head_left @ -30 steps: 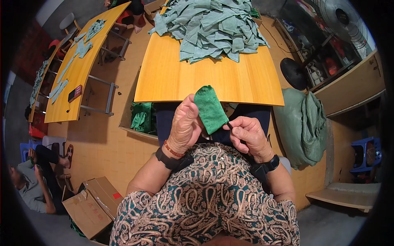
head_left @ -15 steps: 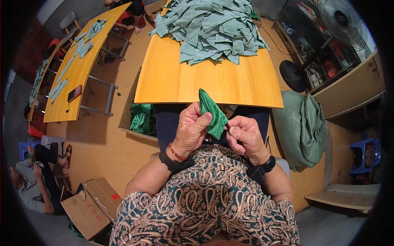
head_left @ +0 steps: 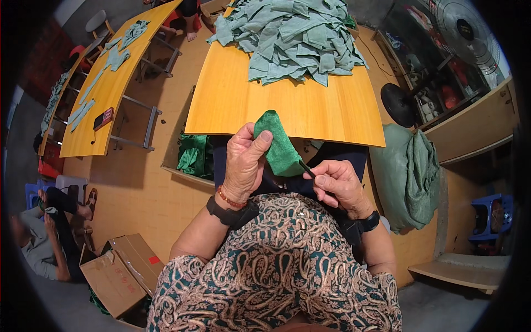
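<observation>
My left hand [head_left: 246, 157] pinches a small green velvety fabric piece [head_left: 281, 150] between thumb and fingers, just in front of the table's near edge. The fabric is a narrow pouch-like shape with a rounded top, held upright and slightly tilted. In my right hand [head_left: 337, 182] is a thin black stick-like tool [head_left: 306, 168], pinched between thumb and fingers. The tool's far end meets the fabric's lower right corner; whether it goes inside I cannot tell. On the wooden table [head_left: 221, 110] beyond lies a large heap of pale-green cloth pieces [head_left: 298, 47].
A box of green fabric [head_left: 192, 157] stands under the table's left side. At the right are a large green sack [head_left: 404, 177] and a standing fan [head_left: 464, 30]. Another table [head_left: 105, 83] and a seated person [head_left: 47, 238] are at the left, near a cardboard box [head_left: 119, 274].
My left hand has turned the fabric so its broad side shows and lifted it slightly. My right hand has drawn right and down a little, and more of the black tool shows.
</observation>
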A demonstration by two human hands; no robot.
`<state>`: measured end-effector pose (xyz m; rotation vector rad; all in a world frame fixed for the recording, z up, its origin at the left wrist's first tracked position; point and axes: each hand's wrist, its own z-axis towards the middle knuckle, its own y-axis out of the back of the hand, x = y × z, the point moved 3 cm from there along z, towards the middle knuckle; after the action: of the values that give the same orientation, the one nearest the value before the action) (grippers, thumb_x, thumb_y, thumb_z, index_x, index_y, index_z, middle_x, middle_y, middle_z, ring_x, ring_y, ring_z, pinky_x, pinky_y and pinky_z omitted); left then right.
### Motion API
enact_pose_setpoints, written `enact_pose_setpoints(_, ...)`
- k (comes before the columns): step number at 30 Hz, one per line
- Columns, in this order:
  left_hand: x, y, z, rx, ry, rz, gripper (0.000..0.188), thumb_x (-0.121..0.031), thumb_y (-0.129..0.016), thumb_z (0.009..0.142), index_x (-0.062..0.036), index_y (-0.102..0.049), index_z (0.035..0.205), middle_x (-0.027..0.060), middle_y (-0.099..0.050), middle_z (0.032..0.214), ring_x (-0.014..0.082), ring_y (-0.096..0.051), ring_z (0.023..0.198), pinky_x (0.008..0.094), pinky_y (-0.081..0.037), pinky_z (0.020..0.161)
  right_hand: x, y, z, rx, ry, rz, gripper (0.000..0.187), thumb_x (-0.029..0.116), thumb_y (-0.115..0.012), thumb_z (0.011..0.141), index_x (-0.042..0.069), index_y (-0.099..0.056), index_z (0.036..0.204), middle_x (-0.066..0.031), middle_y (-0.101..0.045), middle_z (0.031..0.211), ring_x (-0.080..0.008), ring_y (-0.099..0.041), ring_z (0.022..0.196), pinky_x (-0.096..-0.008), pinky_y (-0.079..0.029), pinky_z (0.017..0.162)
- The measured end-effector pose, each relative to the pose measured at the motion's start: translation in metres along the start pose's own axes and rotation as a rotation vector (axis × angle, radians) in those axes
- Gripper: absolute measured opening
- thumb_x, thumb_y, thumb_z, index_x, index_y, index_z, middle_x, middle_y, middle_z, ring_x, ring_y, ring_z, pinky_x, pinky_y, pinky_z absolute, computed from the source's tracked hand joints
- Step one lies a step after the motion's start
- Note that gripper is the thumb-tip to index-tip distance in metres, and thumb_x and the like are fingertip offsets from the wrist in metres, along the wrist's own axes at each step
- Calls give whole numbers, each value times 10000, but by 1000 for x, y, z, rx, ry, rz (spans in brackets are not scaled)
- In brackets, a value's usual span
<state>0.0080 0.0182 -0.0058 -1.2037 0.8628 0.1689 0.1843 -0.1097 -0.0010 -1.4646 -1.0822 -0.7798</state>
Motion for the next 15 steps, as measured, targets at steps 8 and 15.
enact_pose_setpoints(8,-4,-13,-8,86,92,316,113,-81,-728,895,-14,-658,952,1,-682,848,62,-617,720,215,-521,672,6,-2,10,60,-58,-92,159,78,-606,969,-9,-678,1080,-50,-636,658,-28,-462,427,-170,-328,379)
enact_pose_setpoints(15,5,-15,-12,168,233,291,152,-143,-734,903,-14,-687,969,16,-692,822,77,-628,682,214,-520,624,-1,-7,14,79,-59,8,164,115,-602,980,-5,-656,1077,-45,-625,657,-30,-432,405,-176,-300,364)
